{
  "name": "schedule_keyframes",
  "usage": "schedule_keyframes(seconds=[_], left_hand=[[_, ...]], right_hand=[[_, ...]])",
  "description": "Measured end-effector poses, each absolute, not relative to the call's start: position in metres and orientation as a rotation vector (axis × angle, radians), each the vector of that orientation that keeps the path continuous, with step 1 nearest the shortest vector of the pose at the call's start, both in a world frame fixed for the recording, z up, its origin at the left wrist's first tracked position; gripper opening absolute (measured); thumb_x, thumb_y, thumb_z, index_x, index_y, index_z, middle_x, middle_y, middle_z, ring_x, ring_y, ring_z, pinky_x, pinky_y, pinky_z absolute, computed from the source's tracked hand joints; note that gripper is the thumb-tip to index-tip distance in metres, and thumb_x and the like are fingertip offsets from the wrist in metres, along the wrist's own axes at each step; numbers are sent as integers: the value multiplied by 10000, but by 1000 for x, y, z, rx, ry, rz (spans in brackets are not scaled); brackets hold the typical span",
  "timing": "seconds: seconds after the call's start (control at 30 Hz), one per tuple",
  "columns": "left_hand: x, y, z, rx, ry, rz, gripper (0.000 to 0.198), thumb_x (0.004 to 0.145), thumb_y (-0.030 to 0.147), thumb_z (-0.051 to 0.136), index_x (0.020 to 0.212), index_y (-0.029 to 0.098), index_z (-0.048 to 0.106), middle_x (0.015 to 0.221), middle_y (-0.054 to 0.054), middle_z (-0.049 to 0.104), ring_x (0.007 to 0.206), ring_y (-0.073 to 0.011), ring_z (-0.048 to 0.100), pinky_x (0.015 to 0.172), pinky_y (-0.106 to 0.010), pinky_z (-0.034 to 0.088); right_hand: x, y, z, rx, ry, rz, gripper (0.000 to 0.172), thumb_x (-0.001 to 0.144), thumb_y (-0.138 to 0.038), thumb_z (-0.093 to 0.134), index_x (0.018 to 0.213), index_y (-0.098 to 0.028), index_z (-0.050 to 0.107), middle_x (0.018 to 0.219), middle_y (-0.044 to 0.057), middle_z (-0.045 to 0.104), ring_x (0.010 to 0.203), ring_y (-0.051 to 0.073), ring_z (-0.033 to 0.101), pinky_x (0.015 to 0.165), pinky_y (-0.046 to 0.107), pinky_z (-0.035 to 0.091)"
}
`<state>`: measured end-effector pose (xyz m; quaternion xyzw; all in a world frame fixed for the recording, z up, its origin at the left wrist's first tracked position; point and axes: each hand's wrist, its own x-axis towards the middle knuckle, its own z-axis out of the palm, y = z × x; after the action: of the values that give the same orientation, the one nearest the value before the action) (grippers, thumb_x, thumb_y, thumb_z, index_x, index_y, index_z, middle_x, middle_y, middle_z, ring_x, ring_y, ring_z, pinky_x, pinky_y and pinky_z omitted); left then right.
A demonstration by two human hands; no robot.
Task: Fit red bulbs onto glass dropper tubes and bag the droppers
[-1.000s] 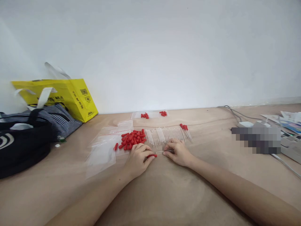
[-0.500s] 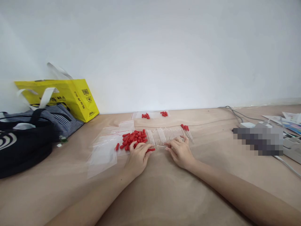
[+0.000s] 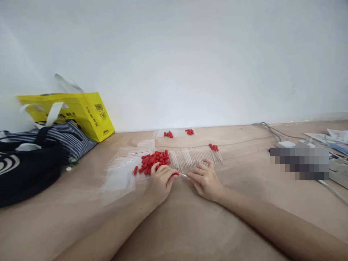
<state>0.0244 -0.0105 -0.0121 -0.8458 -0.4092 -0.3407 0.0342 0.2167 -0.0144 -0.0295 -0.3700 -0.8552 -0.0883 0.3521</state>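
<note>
My left hand pinches a small red rubber cap just in front of a pile of red caps. My right hand pinches a thin clear tube whose end meets the cap. Both hands rest on the tan table. Behind them lies a row of clear tubes. At the row's right end lie a few tubes with red caps fitted.
Clear zip bags lie left of the caps. More bagged red-capped tubes sit by the wall. A yellow bag and dark striped bags stand at the left. Cables and papers lie at the right.
The hands went forward to the piles, where the right one took up a tube. They have come back towards me, and cap and tube now meet between them.
</note>
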Motion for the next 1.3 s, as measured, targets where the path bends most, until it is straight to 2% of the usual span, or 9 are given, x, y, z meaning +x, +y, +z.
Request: schedule_keyframes(seconds=[0.17, 0.37, 0.7, 1.0, 1.17, 1.3], left_hand=[[23, -11, -16, -2631, -1161, -1086, 128, 820, 195, 452, 808, 214, 578, 790, 27, 672, 911, -172, 571, 1004, -470, 84], [26, -15, -16, -2598, -1008, -1116, 141, 818, 160, 448, 792, 209, 578, 737, 44, 682, 913, -184, 591, 1020, -496, 3], [33, -25, -13, -2565, -842, -1163, 158, 826, 134, 436, 778, 191, 575, 729, 28, 685, 902, -172, 604, 1030, -501, 23], [32, -18, -16, -2550, -809, -1110, 171, 839, 156, 427, 782, 186, 586, 743, 34, 687, 926, -178, 592, 1021, -529, 11], [21, -7, -11, -2502, -823, -976, 138, 821, 257, 484, 869, 217, 608, 967, 1, 660, 1032, -233, 527, 1007, -561, 3], [17, -6, -9, -2489, -860, -937, 136, 812, 278, 497, 799, 227, 622, 1023, 8, 637, 1055, -242, 505, 1002, -569, 14]], right_hand=[[217, -14, -30, -852, -2225, -345, 164, 786, -179, 449, 829, -182, 607, 614, -7, 563, 677, 122, 427, 825, 368, 211], [220, -13, -30, -759, -2277, -479, 163, 750, -113, 432, 787, -156, 586, 585, -10, 515, 665, 121, 405, 809, 375, 214], [218, -19, -27, -647, -2250, -518, 172, 778, -123, 402, 758, -133, 573, 556, -10, 464, 629, 116, 377, 800, 364, 245], [215, -16, -27, -689, -2271, -456, 171, 782, -137, 411, 774, -149, 582, 582, 1, 495, 657, 128, 392, 799, 359, 267], [222, -9, -27, -737, -2239, -501, 154, 815, -215, 444, 796, -183, 594, 611, -6, 536, 664, 121, 404, 829, 367, 245], [229, -7, -28, -764, -2243, -493, 154, 816, -251, 459, 771, -194, 595, 606, -14, 542, 669, 120, 409, 841, 373, 230]])
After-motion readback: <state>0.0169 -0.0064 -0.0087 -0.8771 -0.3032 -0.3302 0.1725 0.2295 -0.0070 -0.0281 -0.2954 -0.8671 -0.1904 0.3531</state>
